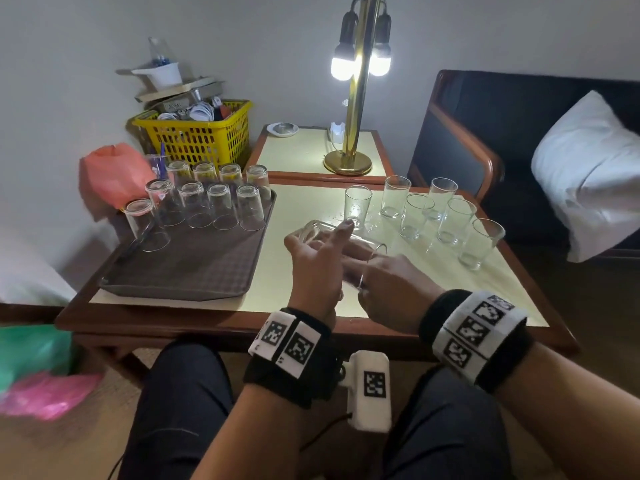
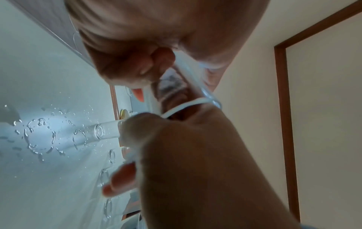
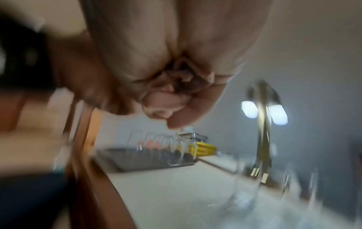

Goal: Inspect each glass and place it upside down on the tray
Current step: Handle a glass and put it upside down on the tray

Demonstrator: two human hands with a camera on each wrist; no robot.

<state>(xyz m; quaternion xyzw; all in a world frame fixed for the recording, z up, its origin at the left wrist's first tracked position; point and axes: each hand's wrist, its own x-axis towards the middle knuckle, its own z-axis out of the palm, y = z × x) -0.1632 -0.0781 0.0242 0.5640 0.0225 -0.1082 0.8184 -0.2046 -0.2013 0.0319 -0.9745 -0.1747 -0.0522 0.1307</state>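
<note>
Nine glasses already stand upside down on the brown tray at the left of the worktop, in two rows with one nearer the front. Six upright glasses wait at the far right, so the job looks a little over half done. Between them, the glass in hand lies tilted on its side above the worktop, held by the left hand and the right hand, both curled round it, apparently mid-inspection.
</note>
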